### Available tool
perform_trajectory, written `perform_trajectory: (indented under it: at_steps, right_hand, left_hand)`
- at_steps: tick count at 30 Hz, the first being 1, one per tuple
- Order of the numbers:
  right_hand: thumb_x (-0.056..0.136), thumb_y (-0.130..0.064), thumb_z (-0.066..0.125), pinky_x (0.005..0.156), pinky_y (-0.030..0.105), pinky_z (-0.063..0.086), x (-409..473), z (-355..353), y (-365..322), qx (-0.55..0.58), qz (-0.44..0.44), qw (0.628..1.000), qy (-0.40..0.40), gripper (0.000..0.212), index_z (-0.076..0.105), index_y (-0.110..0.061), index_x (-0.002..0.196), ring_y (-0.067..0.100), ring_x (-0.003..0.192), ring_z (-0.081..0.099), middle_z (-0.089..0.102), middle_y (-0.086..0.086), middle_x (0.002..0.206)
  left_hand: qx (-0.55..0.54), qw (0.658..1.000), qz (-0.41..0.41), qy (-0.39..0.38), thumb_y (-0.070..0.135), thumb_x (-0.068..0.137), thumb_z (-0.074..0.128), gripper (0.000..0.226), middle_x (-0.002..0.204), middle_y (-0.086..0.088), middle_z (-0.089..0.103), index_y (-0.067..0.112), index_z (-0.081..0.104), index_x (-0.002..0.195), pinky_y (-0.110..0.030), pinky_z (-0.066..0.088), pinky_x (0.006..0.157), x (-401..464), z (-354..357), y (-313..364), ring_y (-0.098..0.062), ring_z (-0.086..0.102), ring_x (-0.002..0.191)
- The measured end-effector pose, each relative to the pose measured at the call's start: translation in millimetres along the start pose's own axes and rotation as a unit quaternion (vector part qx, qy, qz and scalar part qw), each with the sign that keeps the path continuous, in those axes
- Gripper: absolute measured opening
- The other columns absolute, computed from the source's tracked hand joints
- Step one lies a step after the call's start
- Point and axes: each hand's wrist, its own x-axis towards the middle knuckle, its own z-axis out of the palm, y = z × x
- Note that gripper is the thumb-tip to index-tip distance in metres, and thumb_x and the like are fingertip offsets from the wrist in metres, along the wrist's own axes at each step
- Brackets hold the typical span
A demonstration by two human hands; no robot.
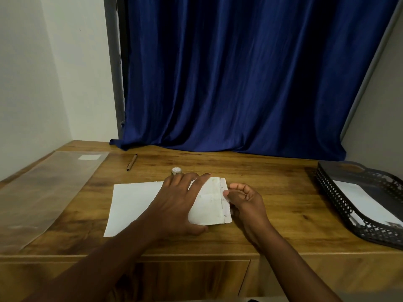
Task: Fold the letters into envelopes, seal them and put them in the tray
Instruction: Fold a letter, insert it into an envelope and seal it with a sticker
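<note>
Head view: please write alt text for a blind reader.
On a wooden desk, the left hand presses an envelope flat while the right hand pinches its edge. A mesh tray holding paper sits right.

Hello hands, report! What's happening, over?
Left hand flat on envelope. Right hand pinching letter edge. Tray right, path open.

White envelope (pixel 209 201) flat mid-desk, letter (pixel 226 200) protruding, black mesh tray (pixel 340 201) right

Envelope (pixel 135 205) lies at frame centre on desk (pixel 272 192); letter (pixel 212 201) overlaps its right end. Glue pot (pixel 176 170) just behind. Pen (pixel 132 162) further back left. Plastic sleeve (pixel 48 192) far left. Tray (pixel 340 203) far right, paper (pixel 362 199) inside.
</note>
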Motion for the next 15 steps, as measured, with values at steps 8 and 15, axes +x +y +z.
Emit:
perform_trajectory:
  at_steps: [8,15]
  right_hand:
    - [0.088,-0.022,0.078,0.090,0.047,0.058,3,7,-2,-0.011,0.086,0.993,-0.086,0.040,0.064,-0.012,0.124,0.028,0.104,0.075,0.078,0.009,0.108]
    - [0.094,-0.007,0.068,0.086,0.049,0.062,38,11,-15,0.112,0.143,0.983,-0.030,0.028,0.065,0.002,0.120,0.037,0.110,0.071,0.076,0.021,0.111]
  left_hand:
    - [-0.022,0.995,-0.099,-0.005,0.090,0.058,0.066,0.133,0.162,0.004,0.024,0.037,-0.005,0.157,-0.046,0.028,0.117,21,-3,6,-0.022,0.027,0.143]
    - [-0.212,0.947,-0.238,-0.036,0.081,0.058,0.078,0.127,0.162,0.005,0.032,0.041,0.008,0.156,-0.050,0.045,0.110,42,-8,2,-0.021,0.041,0.142]
